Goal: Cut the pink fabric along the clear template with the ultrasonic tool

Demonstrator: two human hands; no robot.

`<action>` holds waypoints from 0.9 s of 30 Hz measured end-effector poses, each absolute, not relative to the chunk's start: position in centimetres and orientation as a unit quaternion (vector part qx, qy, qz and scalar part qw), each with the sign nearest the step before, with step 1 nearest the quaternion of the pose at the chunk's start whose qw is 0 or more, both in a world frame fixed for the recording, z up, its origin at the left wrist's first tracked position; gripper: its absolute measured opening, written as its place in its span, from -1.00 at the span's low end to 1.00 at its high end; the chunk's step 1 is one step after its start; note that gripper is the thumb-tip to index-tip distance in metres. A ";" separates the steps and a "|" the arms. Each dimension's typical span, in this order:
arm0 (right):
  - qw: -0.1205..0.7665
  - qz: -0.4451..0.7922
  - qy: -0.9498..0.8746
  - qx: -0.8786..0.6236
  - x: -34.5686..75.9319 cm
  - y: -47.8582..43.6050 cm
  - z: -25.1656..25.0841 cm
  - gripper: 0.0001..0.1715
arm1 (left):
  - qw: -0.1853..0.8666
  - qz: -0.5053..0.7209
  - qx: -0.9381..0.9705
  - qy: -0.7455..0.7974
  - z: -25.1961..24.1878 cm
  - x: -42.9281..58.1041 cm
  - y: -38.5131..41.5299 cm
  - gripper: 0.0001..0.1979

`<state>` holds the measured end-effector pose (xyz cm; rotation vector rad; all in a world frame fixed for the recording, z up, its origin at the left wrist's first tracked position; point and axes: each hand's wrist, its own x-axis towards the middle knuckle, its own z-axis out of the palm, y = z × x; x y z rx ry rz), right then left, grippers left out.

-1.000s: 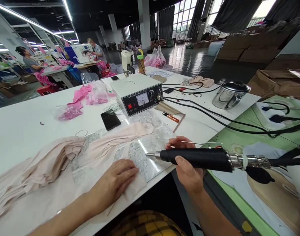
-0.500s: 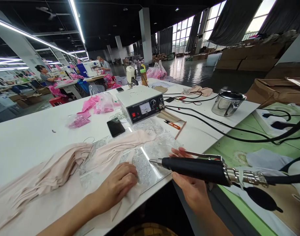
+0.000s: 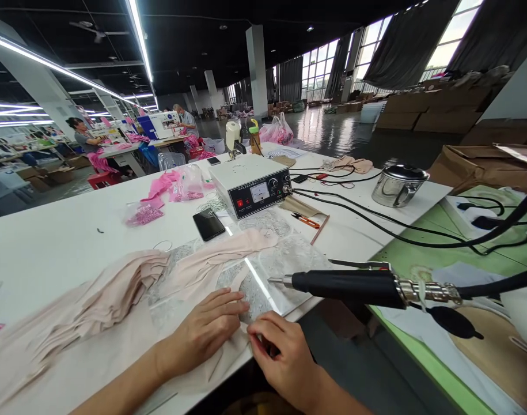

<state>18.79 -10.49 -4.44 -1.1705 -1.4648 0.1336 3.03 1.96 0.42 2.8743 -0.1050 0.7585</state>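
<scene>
My left hand (image 3: 205, 331) lies flat with fingers spread on pale pink fabric (image 3: 116, 300) over a clear patterned plate (image 3: 280, 265) at the table's near edge. My right hand (image 3: 278, 354) is beside it, fingers curled in a pinch on the fabric's edge. The black handheld tool (image 3: 349, 285) with a metal tip hangs level to the right of both hands, on its cable, with no hand on it.
A white control box (image 3: 250, 184) with a meter stands behind the fabric, a black phone (image 3: 208, 223) to its left. Black cables (image 3: 397, 230) run right. A steel pot (image 3: 397, 184), pink bags (image 3: 177, 181) and an orange pen (image 3: 304, 220) lie on the white table (image 3: 51, 242). People work at far machines.
My right hand let go of the black tool and moved left and down to the fabric edge beside my left hand. The tool stays hanging in place.
</scene>
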 end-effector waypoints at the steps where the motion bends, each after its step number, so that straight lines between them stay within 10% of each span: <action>1: 0.590 0.042 -0.631 -0.502 18.7 -10.3 -4.6 -0.77 | 0.090 0.247 0.964 -0.031 0.4 3.1 1.9 -0.81; 27: 0.600 -0.010 -0.644 -0.475 19.8 -11.0 -5.8 -0.65 | 0.059 0.262 0.963 -0.018 0.6 2.5 1.2 -0.75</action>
